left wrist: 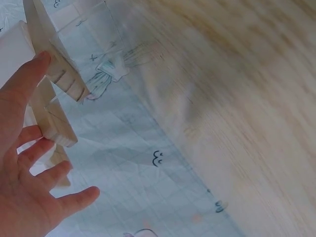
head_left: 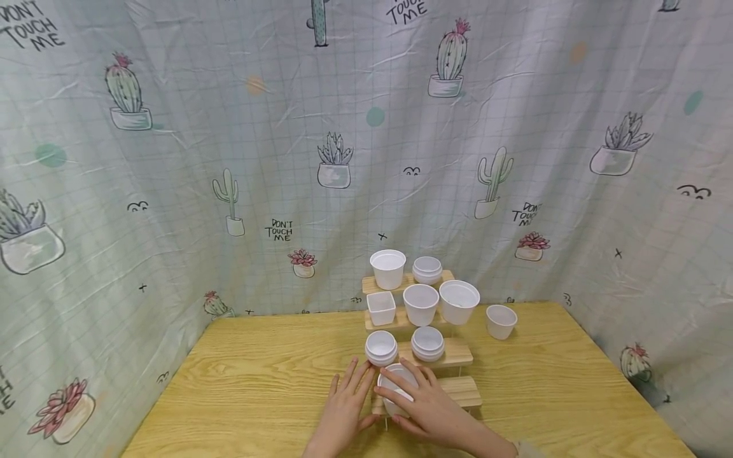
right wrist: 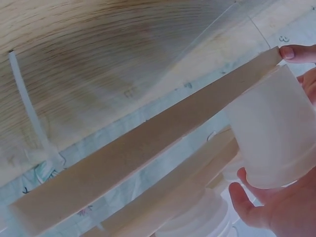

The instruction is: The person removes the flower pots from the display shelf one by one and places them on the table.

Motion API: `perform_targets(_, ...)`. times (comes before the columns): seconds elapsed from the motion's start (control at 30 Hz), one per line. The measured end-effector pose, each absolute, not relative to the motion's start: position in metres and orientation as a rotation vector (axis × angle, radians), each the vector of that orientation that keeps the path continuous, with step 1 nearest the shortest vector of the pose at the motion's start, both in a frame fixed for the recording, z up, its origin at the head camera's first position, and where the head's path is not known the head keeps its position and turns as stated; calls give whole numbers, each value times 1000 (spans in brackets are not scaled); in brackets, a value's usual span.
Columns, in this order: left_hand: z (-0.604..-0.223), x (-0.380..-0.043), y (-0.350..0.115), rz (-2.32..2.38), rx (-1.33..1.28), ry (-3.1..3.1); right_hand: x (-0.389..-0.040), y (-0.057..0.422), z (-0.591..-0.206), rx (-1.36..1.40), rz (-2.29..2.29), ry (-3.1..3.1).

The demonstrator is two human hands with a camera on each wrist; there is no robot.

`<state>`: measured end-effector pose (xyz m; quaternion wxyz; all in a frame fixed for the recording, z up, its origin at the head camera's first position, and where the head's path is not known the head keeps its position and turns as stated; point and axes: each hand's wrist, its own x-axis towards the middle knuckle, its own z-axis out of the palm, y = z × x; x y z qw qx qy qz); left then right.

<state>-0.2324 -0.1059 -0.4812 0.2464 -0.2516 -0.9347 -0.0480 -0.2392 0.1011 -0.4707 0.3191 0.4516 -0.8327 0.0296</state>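
Observation:
A round white plastic pot [head_left: 395,404] stands at the left end of the lowest step of a wooden tiered stand [head_left: 460,392]. My right hand [head_left: 426,407] holds this pot, its fingers spread over the rim and the thumb at the front. In the right wrist view, the pot's smooth side [right wrist: 271,118] sits against the step's edge. My left hand [head_left: 345,407] is just left of the pot, fingers extended. Its thumb [left wrist: 37,69] touches the step's end in the left wrist view. Two rounded white pots [head_left: 380,349] [head_left: 427,344] occupy the step above.
Higher steps carry a square pot [head_left: 381,309], two tapered pots [head_left: 420,306] [head_left: 459,303], a large pot [head_left: 388,270] and a small rounded one [head_left: 427,271]. Another white pot [head_left: 501,322] stands on the wooden table [head_left: 258,381], right of the stand. A cactus-print curtain [head_left: 275,159] hangs behind.

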Motion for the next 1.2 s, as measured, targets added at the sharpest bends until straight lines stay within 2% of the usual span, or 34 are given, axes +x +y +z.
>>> perform_targets(1.2, -483, -231, -107, -110, -678, -2523, -226, 138, -461, 1085, 174, -2161)
